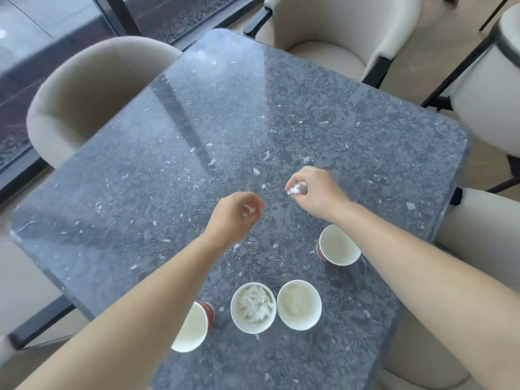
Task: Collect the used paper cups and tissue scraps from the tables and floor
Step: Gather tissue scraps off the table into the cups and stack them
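I see the grey stone counter (140, 178) with four paper cups (298, 304) by its near edge, one cup (253, 307) holding tissue. Over the middle, my right hand (315, 192) curls its fingers round a tissue wad (295, 189). My left hand (236, 218) pinches a small scrap (249, 210), and beyond them lie loose scraps (256, 171).

You face a dark grey speckled stone table (253, 108). One beige tub chair (84, 88) stands at its far-left edge, a second (332, 38) at its far-right edge, and a third (484, 94) beside its right corner. A dark-framed glass wall (56, 23) runs behind the left chair.
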{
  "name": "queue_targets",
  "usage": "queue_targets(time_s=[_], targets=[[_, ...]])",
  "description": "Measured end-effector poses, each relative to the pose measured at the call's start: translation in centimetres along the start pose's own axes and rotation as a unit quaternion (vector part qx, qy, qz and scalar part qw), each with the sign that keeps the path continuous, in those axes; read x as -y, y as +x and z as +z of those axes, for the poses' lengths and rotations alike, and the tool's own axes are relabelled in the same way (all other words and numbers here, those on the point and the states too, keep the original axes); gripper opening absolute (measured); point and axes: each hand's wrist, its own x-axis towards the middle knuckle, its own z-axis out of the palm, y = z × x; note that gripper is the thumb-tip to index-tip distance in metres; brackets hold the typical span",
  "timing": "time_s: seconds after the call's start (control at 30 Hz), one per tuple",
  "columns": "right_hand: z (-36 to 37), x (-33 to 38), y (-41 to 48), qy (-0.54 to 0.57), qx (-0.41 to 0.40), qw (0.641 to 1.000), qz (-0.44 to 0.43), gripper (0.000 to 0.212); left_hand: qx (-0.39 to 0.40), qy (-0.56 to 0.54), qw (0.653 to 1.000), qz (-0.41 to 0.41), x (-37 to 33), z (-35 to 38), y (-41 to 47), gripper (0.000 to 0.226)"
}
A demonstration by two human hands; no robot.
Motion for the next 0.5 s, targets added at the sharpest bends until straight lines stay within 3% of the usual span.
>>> queue_targets(time_s=[0.27, 0.5], targets=[[1.2, 4.7, -11.0, 0.07, 0.008, 0.997, -0.036, 0.013, 0.004, -0.043, 0.999, 0.018, -1.2, -0.5, -9.2, 0.02], [2.9, 5.0, -17.7, 0.056, 0.015, 0.998, -0.009, 0.011, 0.049, 0.09, 0.991, 0.081, -1.1, 1.0, -14.3, 0.016]])
